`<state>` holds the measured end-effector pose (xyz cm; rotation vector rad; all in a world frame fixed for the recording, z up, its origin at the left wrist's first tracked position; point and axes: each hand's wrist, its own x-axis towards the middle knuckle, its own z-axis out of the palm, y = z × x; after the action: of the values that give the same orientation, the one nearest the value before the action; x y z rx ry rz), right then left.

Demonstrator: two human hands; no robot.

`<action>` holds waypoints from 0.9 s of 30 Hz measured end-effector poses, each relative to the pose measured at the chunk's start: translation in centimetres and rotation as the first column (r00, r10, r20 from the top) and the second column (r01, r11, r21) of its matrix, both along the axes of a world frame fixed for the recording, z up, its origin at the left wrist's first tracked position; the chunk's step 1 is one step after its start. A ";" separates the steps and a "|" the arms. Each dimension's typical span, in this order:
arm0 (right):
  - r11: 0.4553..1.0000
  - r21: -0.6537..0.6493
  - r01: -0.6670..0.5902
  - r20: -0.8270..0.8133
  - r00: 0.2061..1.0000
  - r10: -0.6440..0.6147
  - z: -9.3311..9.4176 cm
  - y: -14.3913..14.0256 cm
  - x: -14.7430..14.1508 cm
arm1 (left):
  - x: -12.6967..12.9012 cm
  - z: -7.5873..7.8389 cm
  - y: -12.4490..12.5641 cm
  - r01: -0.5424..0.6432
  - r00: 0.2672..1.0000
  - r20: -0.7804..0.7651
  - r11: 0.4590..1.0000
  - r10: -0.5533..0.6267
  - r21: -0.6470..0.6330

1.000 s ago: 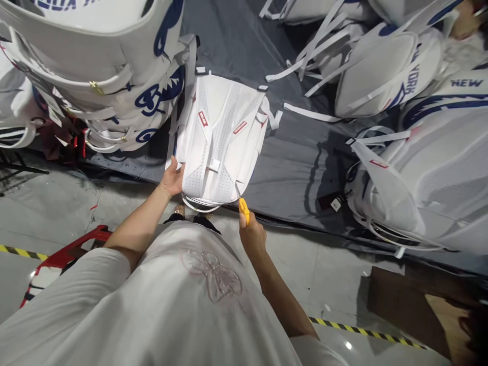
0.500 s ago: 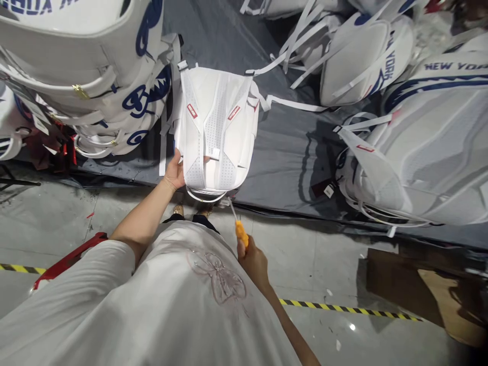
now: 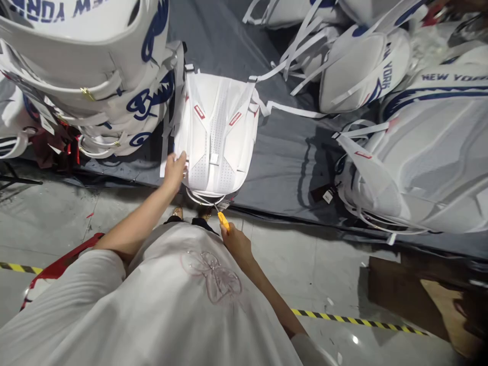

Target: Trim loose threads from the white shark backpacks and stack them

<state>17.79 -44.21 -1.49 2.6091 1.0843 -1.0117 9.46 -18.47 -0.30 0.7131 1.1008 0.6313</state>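
Note:
A white backpack [image 3: 217,127] lies on the grey-covered table with its straps and back panel facing up. Its loop handle [image 3: 196,197] faces me at the table edge. My left hand [image 3: 176,172] grips the bag's left side near the bottom, with its fingers curled at the edge. In my right hand [image 3: 237,243] is a yellow-handled tool [image 3: 223,220] with a thin metal shaft. The shaft's end reaches the loop handle and a small tag beside it. Whether the tip touches either one, I cannot tell.
A stack of white bags [image 3: 87,76] with blue lettering rises close on the left. More white backpacks [image 3: 419,152] lie on the right and at the back. Grey cloth [image 3: 282,168] covers the table. Below are a red stool [image 3: 64,264], a cardboard piece [image 3: 404,290] and striped floor tape [image 3: 354,321].
My right hand has moved left and slightly up, taking the tool's tip to the loop handle. My left hand has shifted from partly under the bag to its left edge.

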 end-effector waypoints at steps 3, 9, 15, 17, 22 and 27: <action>0.997 0.074 0.025 -0.055 0.998 -0.021 -0.2 -0.3 0.4 | -0.1 0.4 -3.5 0.165 0.979 -0.188 0.834 -0.075 0.527; 0.979 0.168 0.116 -0.207 0.975 -0.080 -1.2 -1.2 1.7 | 2.9 -4.9 -5.1 0.795 0.576 -0.741 0.027 -0.345 0.606; 0.945 0.283 0.165 -0.210 0.972 -0.107 -2.6 -3.0 2.7 | 5.4 -6.1 -3.8 0.712 0.670 -0.631 0.100 -0.391 0.695; 0.921 0.333 0.203 -0.217 0.967 -0.135 -3.3 -3.6 3.3 | 7.4 -5.4 -4.0 0.695 0.691 -0.615 0.114 -0.380 0.710; 0.764 0.573 0.297 -0.185 0.955 -0.233 -3.9 -3.8 6.0 | 16.2 -0.1 -3.6 0.666 0.738 -0.603 0.184 -0.302 0.723; 0.443 0.892 0.092 -0.003 0.980 -0.197 -2.2 -3.0 8.9 | 20.4 8.6 -2.2 0.260 0.965 -0.207 0.473 -0.162 0.842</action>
<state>26.68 -47.25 -3.65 3.5552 1.7485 -0.2582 29.87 -20.70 8.30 1.7688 0.6896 0.9477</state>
